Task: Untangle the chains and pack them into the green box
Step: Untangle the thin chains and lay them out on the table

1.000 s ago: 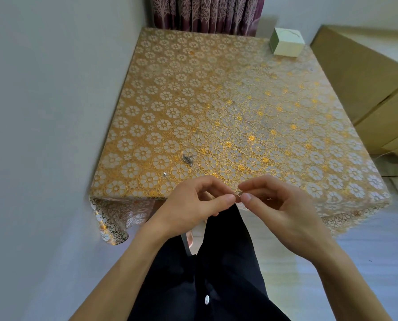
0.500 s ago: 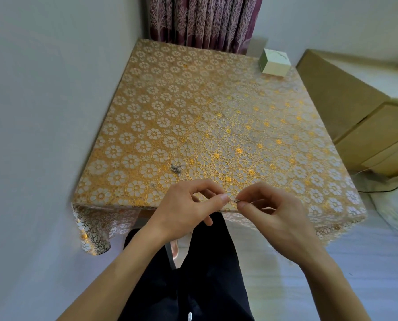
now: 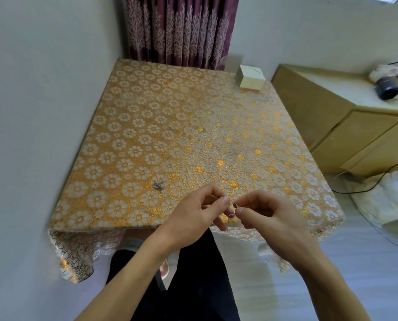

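Over the near edge of the table, my left hand (image 3: pixel 196 218) and my right hand (image 3: pixel 266 220) pinch a thin silvery chain (image 3: pixel 234 206) between thumb and forefinger. Only a small loop of it shows between the fingertips. A small tangled heap of chain (image 3: pixel 159 185) lies on the gold flowered tablecloth (image 3: pixel 184 135), to the left of my left hand and apart from it. The pale green box (image 3: pixel 250 77) sits closed at the far right corner of the table.
A wall runs along the table's left side and a maroon curtain (image 3: pixel 181 28) hangs behind it. A beige cabinet (image 3: pixel 346 126) stands to the right with a dark hair dryer (image 3: pixel 389 90) on top. A black cable (image 3: pixel 378 181) trails on the floor.
The view has tilted up, so the table and box sit lower in frame. My hands have drawn slightly apart, still pinching the chain.
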Demonstrator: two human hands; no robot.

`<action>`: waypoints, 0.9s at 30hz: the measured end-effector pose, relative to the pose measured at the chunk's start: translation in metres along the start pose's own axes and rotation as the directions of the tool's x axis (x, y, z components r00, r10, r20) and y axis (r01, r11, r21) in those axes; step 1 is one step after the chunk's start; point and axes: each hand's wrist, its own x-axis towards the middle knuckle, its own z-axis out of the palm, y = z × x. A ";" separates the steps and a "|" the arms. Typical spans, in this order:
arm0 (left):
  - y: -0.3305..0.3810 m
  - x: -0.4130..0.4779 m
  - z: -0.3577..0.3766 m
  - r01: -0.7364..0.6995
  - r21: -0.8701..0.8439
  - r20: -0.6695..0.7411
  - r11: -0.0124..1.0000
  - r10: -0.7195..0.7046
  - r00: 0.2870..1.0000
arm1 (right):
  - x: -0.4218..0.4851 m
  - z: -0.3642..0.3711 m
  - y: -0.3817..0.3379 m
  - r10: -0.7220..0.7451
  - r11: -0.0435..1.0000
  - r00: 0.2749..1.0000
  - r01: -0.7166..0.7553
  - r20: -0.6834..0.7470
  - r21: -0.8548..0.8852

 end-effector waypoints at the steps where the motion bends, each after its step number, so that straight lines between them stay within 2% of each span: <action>1: 0.000 0.000 0.002 0.008 -0.026 0.023 1.000 -0.007 1.000 | 0.001 -0.002 0.000 0.003 1.000 1.000 -0.004 -0.017 -0.013; 8: -0.004 0.001 0.013 0.006 0.032 0.125 0.999 -0.010 0.992 | 0.002 -0.018 0.003 0.082 0.996 0.995 -0.079 -0.055 0.039; 13: -0.005 -0.001 0.002 0.016 0.110 0.134 0.994 -0.031 0.990 | -0.001 -0.033 0.018 0.120 0.988 0.988 -0.109 -0.101 0.106; 16: -0.005 0.001 -0.014 0.068 0.200 0.150 0.977 -0.099 0.984 | -0.004 -0.038 0.033 0.178 0.970 0.977 -0.154 -0.119 0.188; 18: -0.006 0.003 -0.027 0.107 0.290 0.213 0.951 -0.173 0.962 | -0.007 -0.039 0.045 0.225 0.951 0.968 -0.193 -0.113 0.242; 21: -0.006 0.008 -0.045 0.086 0.466 0.292 0.881 -0.245 0.925 | -0.011 -0.041 0.064 0.309 0.901 0.947 -0.262 -0.090 0.345; 27: 0.010 0.039 -0.056 0.127 0.652 0.261 0.747 -0.378 0.888 | -0.021 -0.051 0.095 0.404 0.775 0.914 -0.324 -0.032 0.542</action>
